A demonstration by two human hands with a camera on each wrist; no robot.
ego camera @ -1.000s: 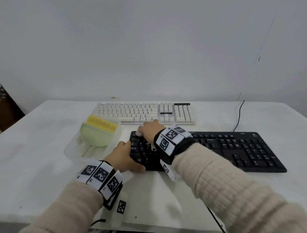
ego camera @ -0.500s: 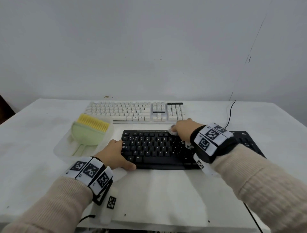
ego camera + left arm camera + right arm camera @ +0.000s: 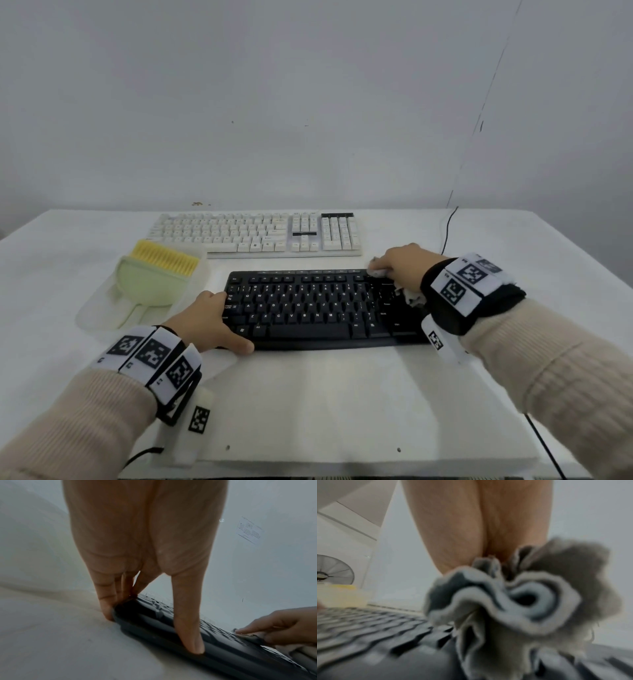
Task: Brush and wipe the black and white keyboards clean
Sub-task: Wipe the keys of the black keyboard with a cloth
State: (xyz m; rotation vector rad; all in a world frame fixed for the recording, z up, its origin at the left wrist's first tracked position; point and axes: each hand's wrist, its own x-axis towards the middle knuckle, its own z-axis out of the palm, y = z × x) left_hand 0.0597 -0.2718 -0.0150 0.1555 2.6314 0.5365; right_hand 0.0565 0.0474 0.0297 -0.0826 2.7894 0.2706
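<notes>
A white, cloth-covered table [image 3: 308,394] stands against a plain pale grey wall [image 3: 308,102]; a thin black cable [image 3: 448,226] runs over the table's far right edge.

The left hand [image 3: 205,322] clamps the left end of the flat black plastic keyboard [image 3: 308,308], thumb [image 3: 188,628] laid along its near edge and the other fingers [image 3: 106,601] curled round the end wall. The right hand [image 3: 400,267] is bunched round a crumpled grey-white wiping cloth [image 3: 513,601], pressing it onto the keys at the keyboard's far right corner; the right wrist view is blurred, with folds of cloth spilling under the palm.

The black keyboard lies near the table's front, in the middle. Just behind it, parallel and apart, lies the cream-white plastic keyboard [image 3: 257,233]. To the left, a translucent plastic tray [image 3: 99,315] holds a pale green brush with yellow bristles [image 3: 154,277].

Count: 2 keyboards, 1 cloth, 1 brush, 1 tray, 2 hands.
</notes>
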